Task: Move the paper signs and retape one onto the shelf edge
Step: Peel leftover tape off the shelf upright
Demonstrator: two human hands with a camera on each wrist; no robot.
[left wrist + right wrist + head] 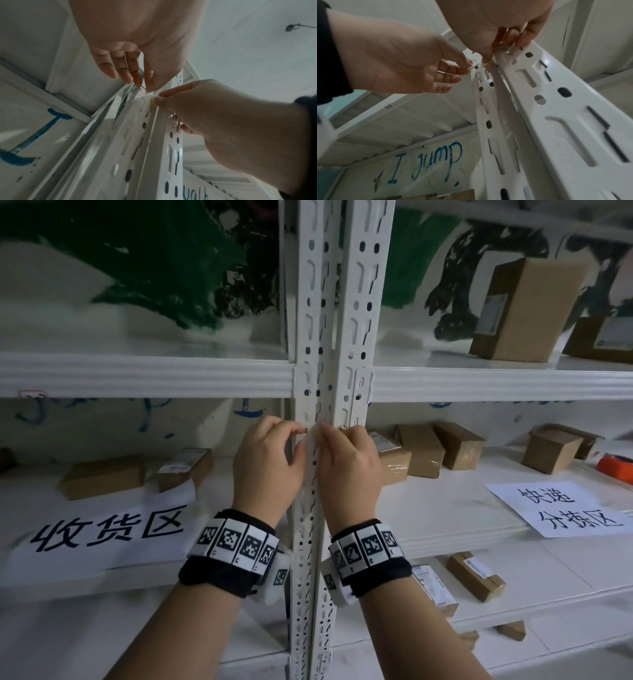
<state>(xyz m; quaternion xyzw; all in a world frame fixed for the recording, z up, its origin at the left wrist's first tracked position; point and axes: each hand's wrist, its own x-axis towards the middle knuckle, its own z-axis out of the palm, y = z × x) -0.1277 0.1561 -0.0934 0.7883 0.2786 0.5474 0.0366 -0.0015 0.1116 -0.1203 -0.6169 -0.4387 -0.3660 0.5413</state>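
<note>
Both hands meet at the white perforated upright post (317, 392) between two shelf bays. My right hand (323, 429) (486, 59) pinches a small yellowish, crumpled bit of tape (486, 66) (152, 103) stuck on the post's edge. My left hand (301, 431) (144, 86) pinches a thin metal piece (448, 73) whose tip touches the post beside the tape. A paper sign (106, 532) with large black characters lies on the left shelf. A second paper sign (561, 508) lies on the right shelf, overhanging its front edge (462, 539).
Several cardboard boxes (424, 453) stand on the shelves at both sides and below. An orange object (616, 469) lies at the far right. A shelf beam (147, 376) runs just above the hands. Blue writing (428, 162) marks the wall behind.
</note>
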